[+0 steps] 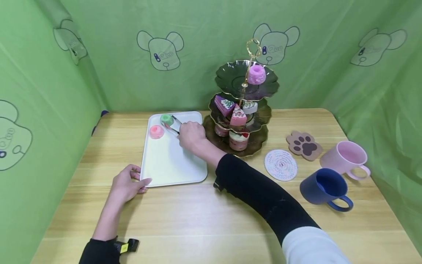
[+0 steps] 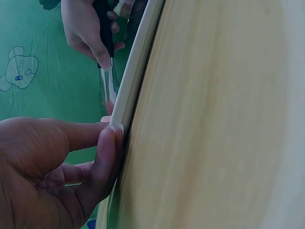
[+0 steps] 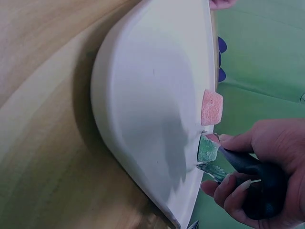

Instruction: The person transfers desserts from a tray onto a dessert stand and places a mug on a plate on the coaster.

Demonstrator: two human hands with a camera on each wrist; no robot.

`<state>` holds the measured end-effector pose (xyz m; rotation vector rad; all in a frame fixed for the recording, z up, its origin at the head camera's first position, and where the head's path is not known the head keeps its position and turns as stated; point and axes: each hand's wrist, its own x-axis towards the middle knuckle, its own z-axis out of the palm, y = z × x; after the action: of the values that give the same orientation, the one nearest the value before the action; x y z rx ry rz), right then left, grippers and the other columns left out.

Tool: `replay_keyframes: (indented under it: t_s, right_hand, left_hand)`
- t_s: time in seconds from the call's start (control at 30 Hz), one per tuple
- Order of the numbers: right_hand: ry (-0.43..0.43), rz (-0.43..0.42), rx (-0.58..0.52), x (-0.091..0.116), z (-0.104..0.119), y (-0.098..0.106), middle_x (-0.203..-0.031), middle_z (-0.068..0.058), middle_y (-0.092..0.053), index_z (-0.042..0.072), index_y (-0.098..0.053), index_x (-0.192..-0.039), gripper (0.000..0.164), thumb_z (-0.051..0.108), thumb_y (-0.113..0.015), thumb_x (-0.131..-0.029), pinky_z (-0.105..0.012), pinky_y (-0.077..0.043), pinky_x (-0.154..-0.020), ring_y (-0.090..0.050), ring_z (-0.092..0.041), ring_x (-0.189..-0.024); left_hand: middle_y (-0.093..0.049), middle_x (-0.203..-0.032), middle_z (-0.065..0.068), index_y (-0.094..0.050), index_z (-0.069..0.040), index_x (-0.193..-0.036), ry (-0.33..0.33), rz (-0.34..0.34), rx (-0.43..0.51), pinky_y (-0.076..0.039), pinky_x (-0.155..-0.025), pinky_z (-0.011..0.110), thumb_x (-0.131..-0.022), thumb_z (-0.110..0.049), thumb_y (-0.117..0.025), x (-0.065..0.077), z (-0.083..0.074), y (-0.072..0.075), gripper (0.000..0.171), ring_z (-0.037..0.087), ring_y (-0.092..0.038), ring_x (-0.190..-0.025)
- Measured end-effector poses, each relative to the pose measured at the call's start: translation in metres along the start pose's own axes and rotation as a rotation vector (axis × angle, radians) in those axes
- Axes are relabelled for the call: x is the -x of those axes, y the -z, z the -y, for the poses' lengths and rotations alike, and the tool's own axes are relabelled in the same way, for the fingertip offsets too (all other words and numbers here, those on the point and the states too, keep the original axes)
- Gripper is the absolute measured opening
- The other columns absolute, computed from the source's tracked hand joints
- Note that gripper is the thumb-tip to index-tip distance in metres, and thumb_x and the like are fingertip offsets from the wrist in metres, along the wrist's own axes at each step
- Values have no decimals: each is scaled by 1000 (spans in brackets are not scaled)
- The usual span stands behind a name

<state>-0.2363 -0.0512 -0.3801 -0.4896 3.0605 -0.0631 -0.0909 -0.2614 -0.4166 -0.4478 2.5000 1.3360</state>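
The right hand [image 1: 192, 136] has its grip closed round the black handle of the tongs [image 3: 272, 191], above the far part of the white tray [image 1: 174, 161]. The left hand [image 1: 126, 183] pinches the tray rim at the near-left corner.

The right wrist view shows what the head view largely covers: fingers wrapped about the handle, and the clear tong arms parted, one on each side of the green cake [image 1: 167, 119]. The pink cake [image 1: 156, 132] sits just beside it on the tray. The left wrist view shows the tray edge-on, with the rim between the left hand's digits.

Contact between the tong tips and the green cake cannot be confirmed. In the head view, the right hand hides the handle; the dessert cups [image 1: 239, 140] on the lowest tier of the three-tier stand [image 1: 227, 79] are partly covered by the tier above. The right wrist view cuts off the left hand at its top edge.

The worktop [image 1: 184, 216] is pale wood-grain. Green curtains [image 1: 204, 33] printed with cartoon animal heads enclose it.
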Motion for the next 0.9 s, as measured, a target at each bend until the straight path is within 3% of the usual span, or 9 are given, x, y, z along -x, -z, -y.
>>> replay_keyframes:
  t_s: [0.2, 0.4, 0.63, 0.9]
  right_hand:
    - [27, 15, 3, 11, -5, 2, -77, -3, -58, 11, -61, -88, 39, 50, -58, -85, -34, -51, -48, -58, -22, -67]
    - [51, -55, -18, 43, -13, 21, -75, -5, -59, 11, -58, -88, 40, 52, -59, -85, -37, -50, -46, -59, -26, -67]
    - [138, -170, 13, 94, -24, 64, -72, -4, -59, 11, -58, -91, 41, 52, -58, -86, -37, -50, -42, -60, -25, -63]
    - [193, -299, -31, 150, -55, 124, -71, 0, -54, 7, -56, -117, 49, 48, -54, -90, -25, -40, -32, -50, -16, -51]
  left_hand:
    - [-48, -105, 18, -41, 1, -120, 3, 10, -4, -60, -60, 28, -78, -14, -76, -1, 1, -1, 57, 17, -66, -64]
    - [-48, -106, 18, -42, 1, -120, -2, 2, -1, -60, -60, 28, -77, -16, -76, 0, 1, 0, 58, 16, -66, -64]
    - [-48, -105, 18, -41, 1, -121, 3, 6, -17, -60, -60, 29, -78, -16, -76, 1, 1, 2, 58, 17, -66, -65]
    - [-47, -106, 18, -41, 1, -122, -11, 3, -12, -60, -60, 29, -77, -16, -76, -1, 4, 1, 59, 17, -66, -64]
